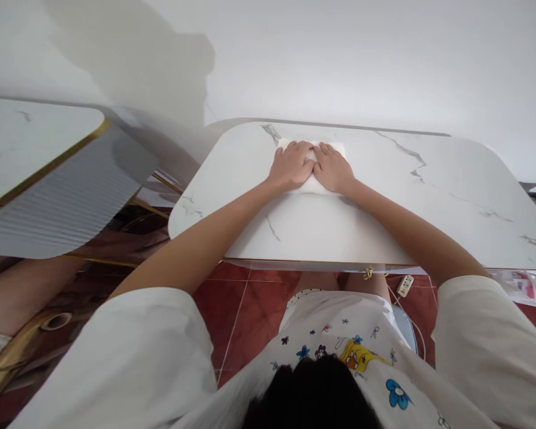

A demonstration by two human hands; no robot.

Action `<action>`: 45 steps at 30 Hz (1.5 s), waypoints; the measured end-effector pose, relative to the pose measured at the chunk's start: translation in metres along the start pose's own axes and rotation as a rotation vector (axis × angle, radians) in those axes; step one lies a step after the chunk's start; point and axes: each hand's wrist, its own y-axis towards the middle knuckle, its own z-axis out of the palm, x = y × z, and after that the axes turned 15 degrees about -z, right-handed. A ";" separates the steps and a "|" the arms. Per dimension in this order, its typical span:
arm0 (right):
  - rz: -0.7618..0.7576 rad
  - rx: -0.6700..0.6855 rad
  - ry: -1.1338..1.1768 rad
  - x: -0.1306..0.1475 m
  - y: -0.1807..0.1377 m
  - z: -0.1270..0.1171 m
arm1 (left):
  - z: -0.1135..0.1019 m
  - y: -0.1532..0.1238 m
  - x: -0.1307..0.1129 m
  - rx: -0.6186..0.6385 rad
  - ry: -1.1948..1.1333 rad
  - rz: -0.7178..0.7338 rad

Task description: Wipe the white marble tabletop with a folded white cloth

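Note:
A folded white piece of what looks like cloth or tissue (315,186) lies flat on the white marble-patterned table (429,214). My left hand (292,164) rests palm down on its left part, fingers stretched forward. On the right part, my right hand (333,167) lies palm down as well. The two hands touch or nearly touch at the thumbs and fingertips. They hide much of the white piece, whose far edge and near edge stick out around them.
A white wall (361,65) stands behind the table. Another marble-patterned table (36,137) with a gold edge is at the left, with part of another person's leg (31,292) below it. A power strip (404,286) and a clear plastic bag (524,287) are low on the right.

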 end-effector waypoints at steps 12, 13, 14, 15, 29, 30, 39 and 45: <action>0.003 -0.046 0.060 -0.051 0.053 0.011 | 0.011 0.071 0.012 0.034 -0.021 0.011; 0.001 -0.047 0.063 -0.054 0.055 0.012 | 0.011 0.075 0.012 0.035 -0.014 0.012; -0.001 -0.050 0.065 -0.057 0.058 0.012 | 0.012 0.079 0.012 0.036 -0.008 0.012; -0.002 -0.052 0.066 -0.060 0.061 0.012 | 0.013 0.083 0.012 0.035 -0.004 0.010; 0.058 -0.061 0.044 -0.090 0.081 0.020 | 0.018 0.119 0.005 0.072 -0.027 -0.001; 0.070 -0.066 0.038 -0.091 0.081 0.021 | 0.019 0.122 0.005 0.082 -0.040 0.012; 0.165 -0.136 0.041 -0.083 0.072 0.023 | 0.020 0.126 0.001 0.128 -0.086 0.095; 0.208 -0.100 0.005 -0.071 0.057 0.015 | 0.017 0.113 -0.005 0.115 -0.109 0.137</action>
